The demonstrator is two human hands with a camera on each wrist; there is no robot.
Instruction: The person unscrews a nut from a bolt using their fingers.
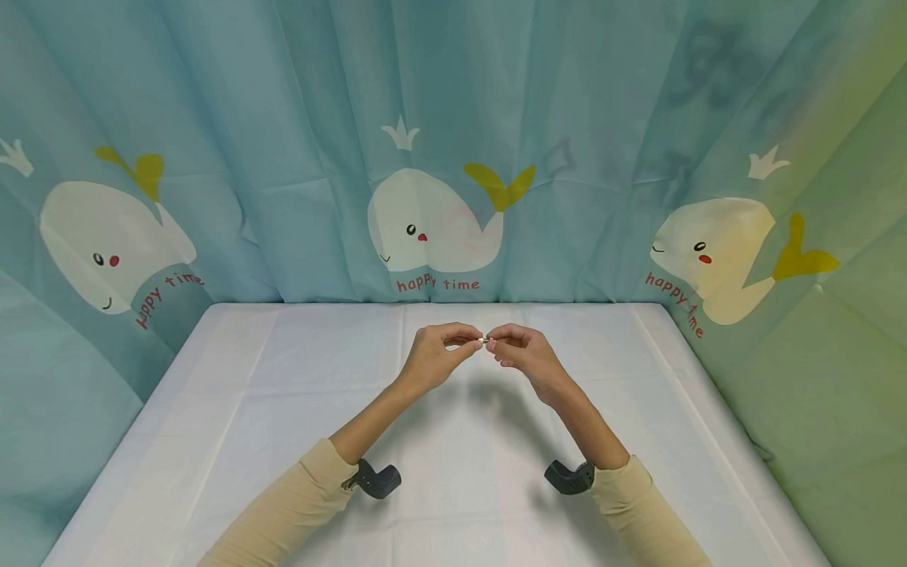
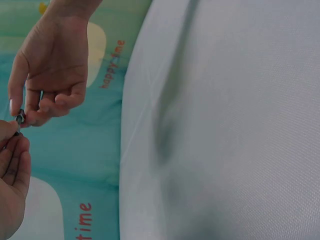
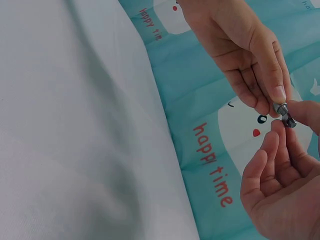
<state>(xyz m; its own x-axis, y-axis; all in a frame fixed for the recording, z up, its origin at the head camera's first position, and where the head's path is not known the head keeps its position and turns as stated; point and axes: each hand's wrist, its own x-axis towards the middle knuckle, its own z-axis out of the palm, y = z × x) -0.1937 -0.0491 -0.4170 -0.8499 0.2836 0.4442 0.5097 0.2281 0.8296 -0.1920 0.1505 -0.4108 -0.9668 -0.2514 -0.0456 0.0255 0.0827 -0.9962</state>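
Observation:
Above the white table, my left hand [image 1: 438, 356] and my right hand [image 1: 527, 356] meet fingertip to fingertip at a small metal bolt [image 1: 485, 340]. In the right wrist view the bolt [image 3: 285, 115] is silvery and stepped, with a wider collar-like part along it that may be a nut. Thumb and fingertips of the left hand [image 3: 250, 62] pinch one end. The right hand [image 3: 285, 200] pinches the other end, its remaining fingers loosely bent. Seen from the left wrist, the bolt [image 2: 20, 118] is partly covered by fingertips of both hands.
A white cloth covers the table [image 1: 298, 441], and both hands' shadows fall on it. Behind hangs a blue-green curtain [image 1: 312, 236] printed with whales, close along the table's far edge. Dark camera mounts [image 1: 379, 480] sit at both wrists, below beige sleeves [image 1: 283, 512].

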